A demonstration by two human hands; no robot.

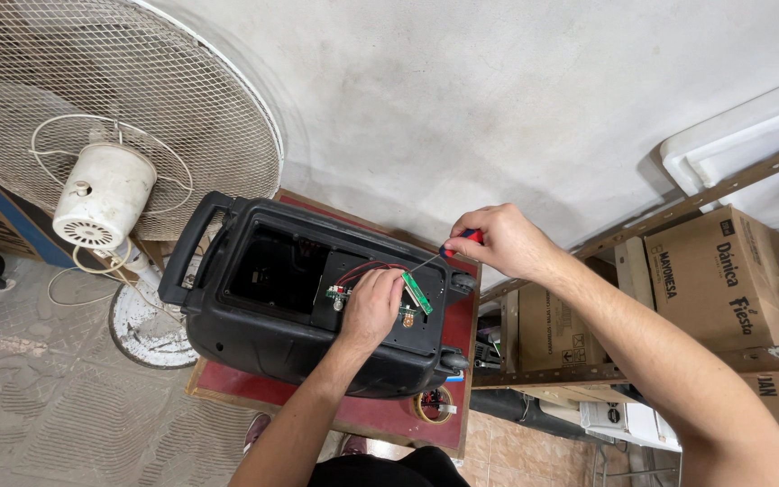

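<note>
A black speaker cabinet (254,334) with a carry handle lies on its front on a red-topped table (380,417), its back panel open. My left hand (371,307) rests inside the opening and pinches a small green circuit board (417,293) with red wires running from it. My right hand (498,239) grips a screwdriver (457,243) with a red and blue handle, its thin shaft angled down toward the board.
A white standing fan (105,194) with a wire guard stands at the left on the grey floor. Metal shelving (678,212) at the right holds cardboard boxes (732,271). A roll of tape (433,404) lies on the table's near corner. A pale wall is behind.
</note>
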